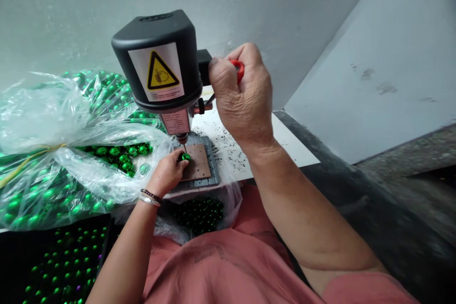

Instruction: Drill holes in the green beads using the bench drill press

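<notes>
My left hand (170,170) is closed around a shiny green ball (185,156), pinching it from the left between thumb and fingers. The ball sits on a brown board (199,164) laid over the grey base plate (213,171) of a small drill press (156,57). Directly above the ball is the thin drill bit (185,147); whether its tip touches the ball I cannot tell. My right hand (245,90) is raised beside the black motor housing, its fingers wrapped around the red-ended feed lever (238,71).
Clear plastic bags (81,128) full of green balls lie on the left. More balls show in an open bag (233,206) below the table edge and in a dark tray (103,247) at lower left. Dark shavings dot the white tabletop (285,149). A wall stands behind.
</notes>
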### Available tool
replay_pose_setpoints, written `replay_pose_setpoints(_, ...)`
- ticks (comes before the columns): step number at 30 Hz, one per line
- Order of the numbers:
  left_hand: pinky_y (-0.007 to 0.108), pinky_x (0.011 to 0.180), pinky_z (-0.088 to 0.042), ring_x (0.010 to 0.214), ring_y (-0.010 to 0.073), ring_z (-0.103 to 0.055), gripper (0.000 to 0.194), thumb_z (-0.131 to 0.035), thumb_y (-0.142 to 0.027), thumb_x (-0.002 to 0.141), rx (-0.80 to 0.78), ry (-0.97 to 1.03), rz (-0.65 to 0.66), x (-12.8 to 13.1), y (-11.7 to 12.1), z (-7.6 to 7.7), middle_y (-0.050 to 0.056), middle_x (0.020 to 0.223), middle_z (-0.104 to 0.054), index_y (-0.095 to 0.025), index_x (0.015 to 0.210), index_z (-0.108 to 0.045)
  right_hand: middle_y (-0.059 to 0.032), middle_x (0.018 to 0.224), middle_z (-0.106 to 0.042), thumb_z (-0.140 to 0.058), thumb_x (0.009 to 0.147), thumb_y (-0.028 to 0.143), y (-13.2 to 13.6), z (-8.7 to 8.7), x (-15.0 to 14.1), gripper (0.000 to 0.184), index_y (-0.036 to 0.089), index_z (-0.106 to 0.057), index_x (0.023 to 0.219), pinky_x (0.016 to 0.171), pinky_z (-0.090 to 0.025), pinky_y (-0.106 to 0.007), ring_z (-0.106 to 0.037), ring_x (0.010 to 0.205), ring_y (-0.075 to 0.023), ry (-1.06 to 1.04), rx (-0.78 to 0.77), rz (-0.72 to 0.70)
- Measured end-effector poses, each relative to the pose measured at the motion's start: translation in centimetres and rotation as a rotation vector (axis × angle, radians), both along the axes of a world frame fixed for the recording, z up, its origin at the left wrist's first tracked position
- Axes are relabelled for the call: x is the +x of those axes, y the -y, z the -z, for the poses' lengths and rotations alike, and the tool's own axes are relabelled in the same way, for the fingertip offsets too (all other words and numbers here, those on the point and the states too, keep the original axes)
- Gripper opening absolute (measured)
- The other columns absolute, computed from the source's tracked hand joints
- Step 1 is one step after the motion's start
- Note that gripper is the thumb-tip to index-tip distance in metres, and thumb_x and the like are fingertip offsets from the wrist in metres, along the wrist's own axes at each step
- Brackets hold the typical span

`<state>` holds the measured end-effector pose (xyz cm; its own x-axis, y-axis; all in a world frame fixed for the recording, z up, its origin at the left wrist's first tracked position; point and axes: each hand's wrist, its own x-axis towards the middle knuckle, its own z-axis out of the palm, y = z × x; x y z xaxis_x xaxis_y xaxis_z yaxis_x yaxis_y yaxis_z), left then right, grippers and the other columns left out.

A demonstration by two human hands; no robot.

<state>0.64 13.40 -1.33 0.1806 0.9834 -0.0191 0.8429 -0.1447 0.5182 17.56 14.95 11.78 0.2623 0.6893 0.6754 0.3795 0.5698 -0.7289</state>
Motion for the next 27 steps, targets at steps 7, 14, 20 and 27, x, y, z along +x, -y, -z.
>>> replay_pose_setpoints(7,0.035,0.095,-0.043,0.105,0.0227,-0.059,0.029,-0.053,-0.03,0.082,0.075,-0.039,0.08,0.0,-0.9,1.2,0.01,0.111,-0.065,-0.017,0.106,-0.062,0.0063,0.059,-0.037,-0.047,0.081,0.043,0.2,0.0,-0.1,0.029,0.019,-0.036,0.07,0.05,-0.034,-0.017,-0.035,0.051,-0.0016,0.003,0.027,0.01)
replay_pose_setpoints(14,0.035,0.101,-0.041,0.111,0.0211,-0.056,0.041,-0.06,-0.032,0.078,0.103,0.042,-0.016,0.2,-0.6,2.2,0.01,0.12,-0.061,-0.016,0.115,-0.061,0.0075,0.061,-0.036,-0.047,0.081,0.035,1.6,1.6,-0.2,0.019,0.02,-0.04,0.074,0.053,-0.034,-0.016,-0.032,0.052,-0.0012,0.004,0.056,0.059)
replay_pose_setpoints(20,0.034,0.099,-0.043,0.106,0.0211,-0.059,0.043,-0.062,-0.032,0.076,0.1,0.046,-0.046,0.3,-0.6,2.2,0.011,0.117,-0.061,-0.015,0.116,-0.06,0.0081,0.059,-0.037,-0.051,0.078,0.031,2.2,2.9,0.1,0.016,0.02,-0.041,0.072,0.051,-0.035,-0.016,-0.031,0.05,-0.0012,0.053,0.084,0.101)
replay_pose_setpoints(27,0.035,0.099,-0.041,0.106,0.0211,-0.058,0.045,-0.06,-0.032,0.078,0.101,0.066,-0.025,0.1,-0.6,2.5,0.011,0.116,-0.061,-0.015,0.119,-0.058,0.0059,0.057,-0.04,-0.05,0.079,0.028,3.0,4.7,-0.3,0.012,0.022,-0.042,0.072,0.052,-0.037,-0.02,-0.036,0.05,-0.0042,0.116,0.145,0.225)
